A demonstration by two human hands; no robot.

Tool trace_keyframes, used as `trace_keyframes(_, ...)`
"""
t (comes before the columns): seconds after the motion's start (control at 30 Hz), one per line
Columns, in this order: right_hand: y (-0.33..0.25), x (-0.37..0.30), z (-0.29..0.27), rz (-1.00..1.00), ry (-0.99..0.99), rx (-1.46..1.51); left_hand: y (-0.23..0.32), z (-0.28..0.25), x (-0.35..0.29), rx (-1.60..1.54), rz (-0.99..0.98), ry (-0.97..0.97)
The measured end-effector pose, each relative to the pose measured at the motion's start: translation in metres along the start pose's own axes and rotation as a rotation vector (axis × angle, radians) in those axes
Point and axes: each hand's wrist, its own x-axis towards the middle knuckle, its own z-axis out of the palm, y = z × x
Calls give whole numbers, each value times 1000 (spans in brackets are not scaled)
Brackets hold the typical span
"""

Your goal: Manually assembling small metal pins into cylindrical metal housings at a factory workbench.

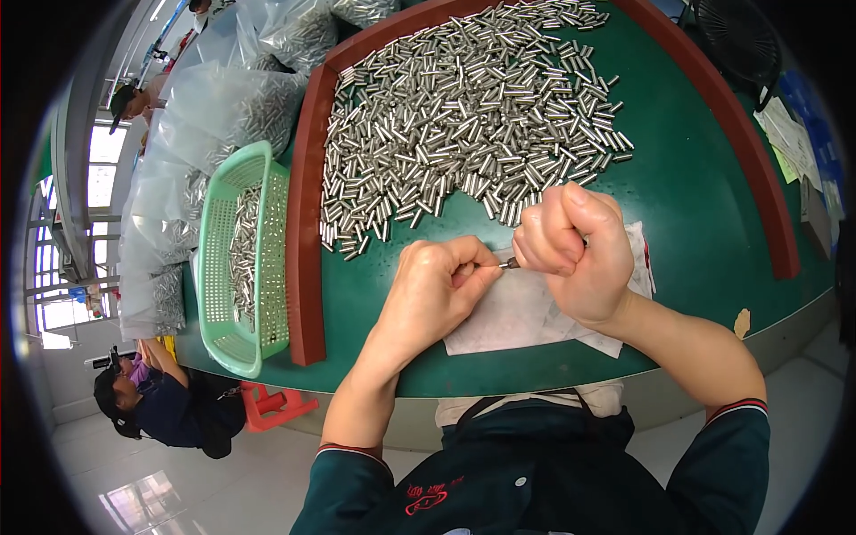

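Note:
My left hand (430, 287) is closed in a pinch above the table, thumb against forefinger, and what sits between the fingertips is mostly hidden. Wrapped into a fist, my right hand (584, 254) grips a small tool with a dark, narrow tip (510, 264). That tip points left and meets the pinched fingertips of my left hand. Beneath both hands lies a whitish, smudged cloth or paper sheet (504, 312). Just beyond them spreads a large heap of short, shiny metal pins (473, 116) on the green tabletop (695, 205).
Red-brown rails (308, 223) border the work area at left, back and right. Outside the left rail stands a green plastic basket (214, 267) with pins inside, beside clear bags (227, 111) of metal parts. A black fan (736, 40) is at far right. Another person (169, 401) sits at lower left near a red stool (272, 406).

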Motion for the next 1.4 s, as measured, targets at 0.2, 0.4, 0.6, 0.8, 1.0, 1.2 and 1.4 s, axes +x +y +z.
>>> trace_keyframes(0.2, 0, -1, 3, -8, 0, 8, 0, -1, 0, -1, 6, -4)
trace_keyframes(0.4, 0, -3, 1, 19, 11, -1, 1, 0, 0, 2, 13, -3)
trace_keyframes(0.6, 4, -4, 4, -19, -11, -89, 3, 1, -1, 3, 18, -6)
trace_keyframes(0.8, 6, -7, 8, -65, -27, -112, 6, 1, 0, -6, 49, 10)
trace_keyframes(1.0, 6, -1, 6, -37, 16, -47, 3, -4, -3, 32, 35, 9)
trace_keyframes(1.2, 3, -2, 5, -10, 8, -62, -23, -25, 4, -1236, -113, -79)
trace_keyframes(1.4, 0, -3, 6, 3, 16, -78, -33, -27, 8, -1586, -247, -74)
